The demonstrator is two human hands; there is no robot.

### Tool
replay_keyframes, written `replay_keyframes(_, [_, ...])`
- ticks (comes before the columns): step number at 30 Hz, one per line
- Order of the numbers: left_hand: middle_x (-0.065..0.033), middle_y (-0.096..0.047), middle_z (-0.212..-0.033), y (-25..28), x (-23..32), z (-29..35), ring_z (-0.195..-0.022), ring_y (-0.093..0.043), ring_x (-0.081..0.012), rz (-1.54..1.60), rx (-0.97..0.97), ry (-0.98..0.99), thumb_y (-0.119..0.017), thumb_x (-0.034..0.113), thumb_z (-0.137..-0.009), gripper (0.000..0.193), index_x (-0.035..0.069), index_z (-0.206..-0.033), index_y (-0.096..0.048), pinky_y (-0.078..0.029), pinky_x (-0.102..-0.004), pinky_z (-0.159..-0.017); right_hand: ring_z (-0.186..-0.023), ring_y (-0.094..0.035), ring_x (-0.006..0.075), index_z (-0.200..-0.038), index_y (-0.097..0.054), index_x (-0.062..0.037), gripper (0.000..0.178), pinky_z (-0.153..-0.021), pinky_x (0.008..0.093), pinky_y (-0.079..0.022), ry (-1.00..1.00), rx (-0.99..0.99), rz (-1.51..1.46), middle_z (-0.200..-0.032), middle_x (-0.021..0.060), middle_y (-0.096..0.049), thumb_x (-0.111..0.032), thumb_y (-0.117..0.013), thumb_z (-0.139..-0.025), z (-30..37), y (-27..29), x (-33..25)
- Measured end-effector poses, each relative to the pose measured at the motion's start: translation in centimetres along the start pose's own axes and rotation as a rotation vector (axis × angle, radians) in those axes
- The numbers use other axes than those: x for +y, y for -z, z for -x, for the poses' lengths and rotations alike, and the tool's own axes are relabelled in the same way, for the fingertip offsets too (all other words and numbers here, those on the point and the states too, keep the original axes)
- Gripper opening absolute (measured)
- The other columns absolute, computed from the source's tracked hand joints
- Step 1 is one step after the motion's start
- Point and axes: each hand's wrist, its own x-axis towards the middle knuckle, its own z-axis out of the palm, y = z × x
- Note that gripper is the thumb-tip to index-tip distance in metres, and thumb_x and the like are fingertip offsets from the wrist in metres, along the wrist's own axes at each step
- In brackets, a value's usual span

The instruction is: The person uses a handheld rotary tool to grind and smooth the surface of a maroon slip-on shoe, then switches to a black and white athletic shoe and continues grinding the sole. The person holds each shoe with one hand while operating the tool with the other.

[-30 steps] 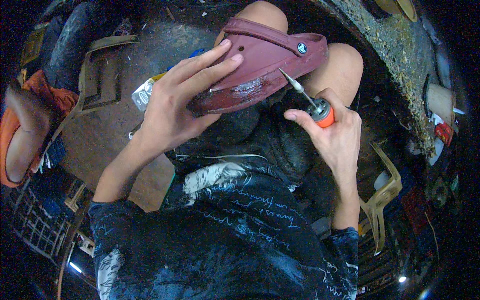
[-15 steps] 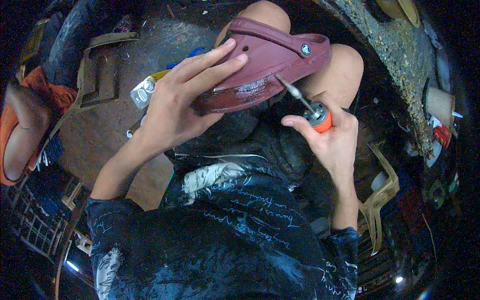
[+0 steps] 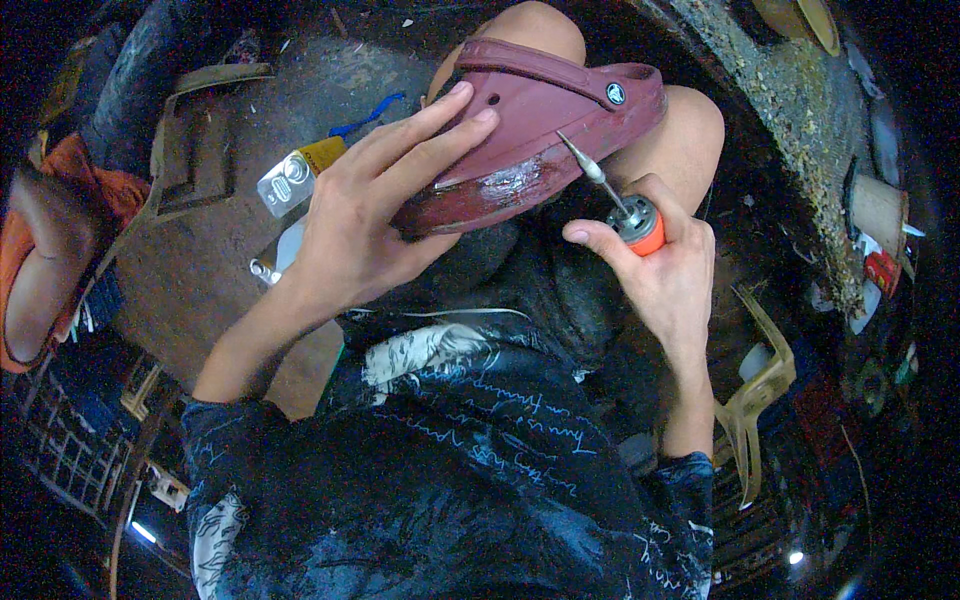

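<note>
A maroon foam clog rests tilted against my bare knees, with its strap at the far side and a dark, glossy patch along its near side. My left hand grips the clog's left end, fingers spread over the top and the thumb out of sight beneath. In my right hand is a soldering iron with an orange handle, a metal collar and a thin pointed tip. That tip lies over the clog's upper near the glossy patch; whether it touches cannot be made out. My right thumb sticks out beside the collar.
Left of my left hand lie a silver-and-yellow box and a blue strip. A plastic chair stands farther left, near another person's orange clothing. A rough, crusted ledge runs along the right.
The iron's tip has moved a little up and left across the clog's upper. The clog has shifted very slightly right, and my left hand has moved slightly with it.
</note>
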Motion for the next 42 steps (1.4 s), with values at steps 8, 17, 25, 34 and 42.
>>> replay_keyframes(8, [-0.0162, -0.058, -0.166, -0.2, 0.1, 0.2, -0.140, -0.068, -0.0374, -0.013, 0.006, -0.012, -0.092, 0.004, -0.073, 0.088, 0.013, -0.156, -0.066, -0.057, -0.0435, -0.113, -0.062, -0.063, 0.0278, -0.091, -0.069, -0.0005, 0.064, -0.068, 0.0412, -0.056, -0.023, -0.112, 0.051, -0.068, 0.0107, -0.063, -0.056, -0.099, -0.078, 0.4, 0.5, 0.0])
replay_keyframes(17, [-0.0178, -0.059, -0.165, -0.1, 0.3, 0.1, -0.137, -0.070, -0.0383, -0.051, 0.023, -0.039, -0.092, 0.003, -0.073, 0.087, 0.013, -0.156, -0.066, -0.060, -0.0425, -0.109, -0.061, -0.062, 0.0280, -0.092, -0.070, -0.0007, 0.064, -0.067, 0.0405, -0.057, -0.022, -0.101, 0.073, -0.068, 0.0116, -0.064, -0.056, -0.099, -0.078, 0.8, 0.6, 0.1])
replay_keyframes(25, [-0.0161, -0.060, -0.164, -0.4, 0.5, 0.1, -0.134, -0.072, -0.0365, -0.118, 0.030, -0.029, -0.093, 0.004, -0.072, 0.087, 0.015, -0.155, -0.068, -0.060, -0.0420, -0.107, -0.059, -0.064, 0.0272, -0.093, -0.070, -0.0012, 0.066, -0.064, 0.0405, -0.056, 0.071, -0.082, 0.106, -0.067, 0.0106, -0.065, -0.058, -0.099, -0.077, 1.2, -0.1, -0.1])
replay_keyframes(34, [-0.0110, -0.061, -0.163, -0.6, 0.4, 0.0, -0.134, -0.069, -0.0356, -0.056, 0.044, -0.010, -0.093, 0.008, -0.071, 0.089, 0.022, -0.155, -0.067, -0.057, -0.0462, -0.113, -0.059, -0.064, 0.0275, -0.092, -0.070, -0.0019, 0.065, -0.064, 0.0414, -0.056, 0.075, -0.077, 0.124, -0.066, 0.0116, -0.063, -0.058, -0.098, -0.078, 1.0, 0.3, 0.2])
replay_keyframes(42, [-0.0105, -0.061, -0.163, -0.5, 0.2, 0.0, -0.134, -0.069, -0.0357, -0.058, 0.036, -0.027, -0.093, 0.008, -0.071, 0.088, 0.022, -0.155, -0.067, -0.057, -0.0462, -0.113, -0.063, -0.068, 0.0388, -0.086, -0.065, -0.0036, 0.067, -0.063, 0.0467, -0.056, 0.091, -0.081, 0.092, -0.067, 0.0153, -0.066, -0.063, -0.096, -0.078, 0.8, -0.1, 0.0])
